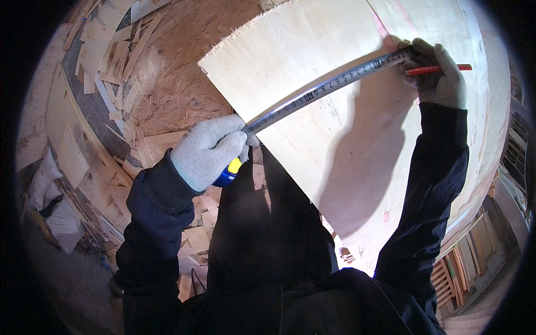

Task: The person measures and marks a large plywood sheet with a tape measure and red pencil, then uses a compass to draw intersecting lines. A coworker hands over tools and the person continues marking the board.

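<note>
Tape [329, 84]: steel measuring blade, stretched flat across a pale plywood sheet [312, 134]; its long axis runs from lower left to upper right.
Case [229, 173]: blue and yellow, at the sheet's near-left edge, mostly hidden inside the left hand.
Left hand [209, 151]: grey knit glove, fingers curled tight around the case, thumb pressing the blade where it leaves the housing.
Right hand [441, 78]: grey glove, at the blade's far end near the sheet's upper right; fingers bunched, pinning the tape tip against the wood and pinching a red pencil [438, 69].
Pencil: lies roughly level, crossing the tape's axis, its left end just beside the blade's end.
Key relation: the tape's free end lies under the right fingers, so the right hand is nearer the marking spot; the left only anchors the case.
Surroundings: wood offcuts [111, 67] and sawdust litter the floor to the left; white sacks [56, 212] lie at far left.
</note>
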